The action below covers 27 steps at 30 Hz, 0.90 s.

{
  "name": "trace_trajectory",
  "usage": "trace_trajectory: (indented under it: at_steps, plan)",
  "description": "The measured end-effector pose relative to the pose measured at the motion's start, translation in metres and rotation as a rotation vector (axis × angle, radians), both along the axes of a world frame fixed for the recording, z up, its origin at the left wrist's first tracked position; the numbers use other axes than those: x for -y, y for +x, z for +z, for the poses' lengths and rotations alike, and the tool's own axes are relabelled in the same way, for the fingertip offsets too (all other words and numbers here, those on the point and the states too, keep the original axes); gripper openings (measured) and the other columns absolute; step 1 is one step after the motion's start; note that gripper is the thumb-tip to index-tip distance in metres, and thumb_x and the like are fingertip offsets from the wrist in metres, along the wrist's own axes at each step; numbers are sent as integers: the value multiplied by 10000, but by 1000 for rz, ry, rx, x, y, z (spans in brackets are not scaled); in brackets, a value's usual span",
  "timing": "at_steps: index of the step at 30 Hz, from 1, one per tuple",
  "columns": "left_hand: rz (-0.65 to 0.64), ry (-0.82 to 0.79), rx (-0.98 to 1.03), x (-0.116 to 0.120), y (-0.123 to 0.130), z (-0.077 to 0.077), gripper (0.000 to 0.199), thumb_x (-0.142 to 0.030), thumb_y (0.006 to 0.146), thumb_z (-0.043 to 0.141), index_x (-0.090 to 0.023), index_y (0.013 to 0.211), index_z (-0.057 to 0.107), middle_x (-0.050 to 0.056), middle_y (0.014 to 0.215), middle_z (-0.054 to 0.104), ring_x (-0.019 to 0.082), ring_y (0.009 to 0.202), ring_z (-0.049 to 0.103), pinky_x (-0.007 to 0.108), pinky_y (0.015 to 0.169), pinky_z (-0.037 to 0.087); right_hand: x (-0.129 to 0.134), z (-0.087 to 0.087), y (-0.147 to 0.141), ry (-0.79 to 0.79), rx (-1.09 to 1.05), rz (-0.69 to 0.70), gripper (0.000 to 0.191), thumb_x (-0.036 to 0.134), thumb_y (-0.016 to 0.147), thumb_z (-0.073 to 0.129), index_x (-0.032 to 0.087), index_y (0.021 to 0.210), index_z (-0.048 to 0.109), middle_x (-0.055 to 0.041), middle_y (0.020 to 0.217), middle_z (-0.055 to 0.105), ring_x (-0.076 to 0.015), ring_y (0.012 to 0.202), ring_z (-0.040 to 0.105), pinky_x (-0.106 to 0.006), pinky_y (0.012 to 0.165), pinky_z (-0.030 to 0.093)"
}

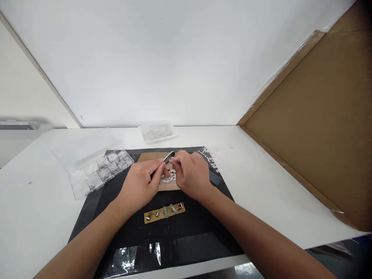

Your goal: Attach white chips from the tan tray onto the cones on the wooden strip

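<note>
My left hand (142,180) is closed on a small dark, flat piece with a pale edge (169,157), held above a brown sheet (151,156). Beside it, my right hand (190,172) has its fingers pinched together at the piece's right end; whether they grip it or something tiny is hidden. Small whitish bits (170,177) lie on the brown sheet beneath the hands. Nearer to me, a tan strip (164,213) carrying several small shiny and greenish pieces rests on the black mat (130,236).
A clear compartment box (101,173) lies at the left, over the mat's edge. Behind the mat is a translucent tub (157,131). Small white pieces (213,159) are spread at the mat's back right corner. A large cardboard panel (314,128) stands at the right.
</note>
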<state>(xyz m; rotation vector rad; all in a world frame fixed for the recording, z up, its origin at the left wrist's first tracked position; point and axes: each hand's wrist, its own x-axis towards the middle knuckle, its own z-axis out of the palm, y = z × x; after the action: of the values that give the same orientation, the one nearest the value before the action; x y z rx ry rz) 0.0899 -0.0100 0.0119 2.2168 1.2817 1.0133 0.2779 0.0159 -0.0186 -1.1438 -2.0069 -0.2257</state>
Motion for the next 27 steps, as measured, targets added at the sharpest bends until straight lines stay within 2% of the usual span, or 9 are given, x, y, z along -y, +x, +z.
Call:
trace_trajectory:
  at_steps: [3, 8, 11, 15, 18, 21, 25, 27]
  plan:
    - [0, 27, 9, -1, 0, -1, 338, -265, 1048, 504, -203, 786, 709, -53, 632, 666, 87, 512, 545, 230, 589, 393, 0, 1, -2, -9, -39, -33, 252, 304, 1092, 427, 235, 854, 474, -10, 724, 688, -183, 608, 565, -343, 677, 305]
    - [-25, 63, -22, -1, -1, -4, 312, -235, 1047, 498, -194, 800, 685, -37, 712, 703, 99, 606, 625, 226, 644, 426, 0, 3, -4, 2, 24, 53, 278, 283, 1081, 434, 232, 808, 455, 0, 691, 659, -170, 598, 542, -346, 666, 280]
    - [-9, 82, -29, -1, -1, -5, 309, -235, 1049, 496, -194, 799, 674, -34, 686, 681, 105, 588, 613, 235, 635, 421, -1, 4, -4, 23, -8, 2, 265, 279, 1080, 443, 224, 823, 476, -2, 712, 675, -164, 603, 548, -349, 680, 281]
    - [-27, 102, -41, -1, 0, -5, 308, -230, 1049, 487, -191, 802, 667, -22, 692, 671, 117, 607, 621, 243, 644, 428, 0, 5, -5, 1, 22, 45, 285, 267, 1067, 455, 224, 786, 458, 10, 676, 648, -152, 591, 524, -344, 690, 281]
    - [-14, 107, -45, -1, 0, -5, 312, -231, 1051, 479, -197, 803, 664, -28, 666, 656, 119, 583, 604, 247, 634, 420, 1, 5, -6, 21, -23, -25, 270, 271, 1071, 456, 219, 807, 480, 7, 693, 668, -149, 582, 523, -344, 706, 283]
    - [-17, 103, -48, -1, 0, -5, 319, -232, 1053, 474, -195, 787, 649, -23, 666, 653, 122, 585, 603, 249, 633, 421, 1, 6, -5, -3, 1, 22, 287, 275, 1068, 454, 222, 786, 463, 16, 667, 650, -151, 574, 517, -343, 697, 273]
    - [-5, 101, -66, -1, 0, -5, 319, -238, 1060, 462, -196, 807, 650, -20, 659, 637, 125, 582, 590, 253, 637, 420, 1, 8, -5, -14, -36, -34, 261, 273, 1070, 452, 224, 816, 487, 13, 696, 681, -153, 594, 547, -349, 717, 280]
    - [-2, 111, -81, 0, 0, -5, 321, -235, 1061, 453, -196, 808, 646, -14, 667, 638, 127, 589, 590, 257, 640, 422, 1, 9, -5, -40, -11, 5, 279, 277, 1067, 457, 226, 793, 474, 15, 684, 677, -151, 587, 538, -351, 708, 275]
